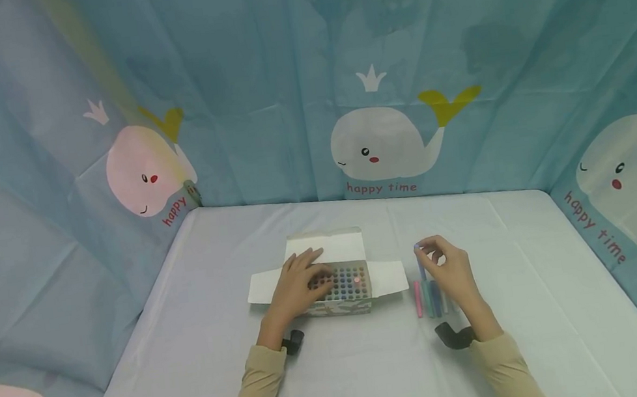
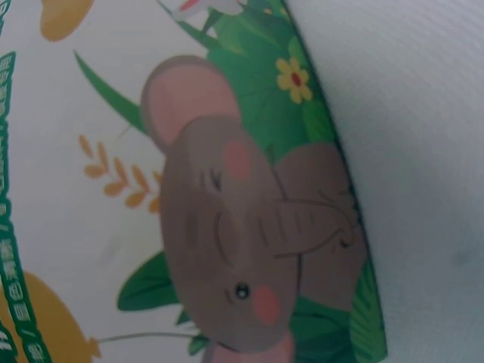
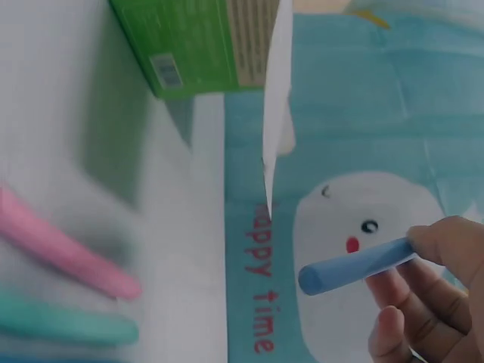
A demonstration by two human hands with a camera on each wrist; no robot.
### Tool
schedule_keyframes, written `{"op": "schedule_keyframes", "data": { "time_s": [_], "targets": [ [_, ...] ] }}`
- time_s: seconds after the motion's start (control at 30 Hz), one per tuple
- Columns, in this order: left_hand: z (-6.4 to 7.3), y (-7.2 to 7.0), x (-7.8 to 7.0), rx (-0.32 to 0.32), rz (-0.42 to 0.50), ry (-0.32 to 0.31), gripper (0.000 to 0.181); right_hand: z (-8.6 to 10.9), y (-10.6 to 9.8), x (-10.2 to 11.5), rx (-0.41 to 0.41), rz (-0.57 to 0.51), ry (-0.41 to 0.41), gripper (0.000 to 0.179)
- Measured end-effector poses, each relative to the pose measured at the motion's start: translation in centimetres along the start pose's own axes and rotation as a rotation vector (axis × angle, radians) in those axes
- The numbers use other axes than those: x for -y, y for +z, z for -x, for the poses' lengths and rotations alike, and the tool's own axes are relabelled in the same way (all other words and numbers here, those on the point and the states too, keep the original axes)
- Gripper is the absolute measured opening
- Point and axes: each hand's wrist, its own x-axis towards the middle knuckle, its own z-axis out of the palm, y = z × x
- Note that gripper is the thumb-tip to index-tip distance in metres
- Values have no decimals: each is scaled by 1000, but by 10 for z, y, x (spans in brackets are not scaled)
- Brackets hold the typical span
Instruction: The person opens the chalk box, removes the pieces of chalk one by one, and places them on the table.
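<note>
My right hand (image 1: 450, 275) pinches a blue marker (image 3: 355, 266) by one end between thumb and fingertips, above several markers lying side by side on the table. Among these are a pink marker (image 3: 64, 246) and a teal marker (image 3: 60, 318). To the left stands an open cardboard box (image 1: 339, 307) with a grid of coloured round ends inside; one pink end (image 1: 357, 280) stands higher than the others. Across the box's left part lies my left hand (image 1: 296, 289), fingers spread and slightly bent over the grid, hiding some of it. An elephant print (image 2: 234, 227) covers the box side in the left wrist view.
White flaps spread from the box: a back flap (image 1: 330, 247), a left flap (image 1: 264, 287) and a right flap (image 1: 388, 277) reaching toward the loose markers. A white cloth covers the table (image 1: 362, 377). Blue curtains (image 1: 266, 152) with whale prints hang behind and beside it.
</note>
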Motion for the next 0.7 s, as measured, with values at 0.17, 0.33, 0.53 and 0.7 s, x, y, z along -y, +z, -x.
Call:
{"op": "schedule_keyframes", "data": {
  "time_s": [0.17, 0.33, 0.53, 0.7],
  "targets": [
    [-1, 0, -1, 8, -6, -6, 23, -1, -13, -10, -4, 25, 23, 17],
    [-1, 0, -1, 4, -4, -1, 24, -1, -32, -22, 23, 69, 96, 20],
    [0, -1, -1, 8, -13, -8, 24, -1, -52, -35, 93, 147, 195, 28],
    [0, 0, 0, 7, -13, -4, 24, 0, -63, -46, 146, 207, 253, 34]
  ]
}}
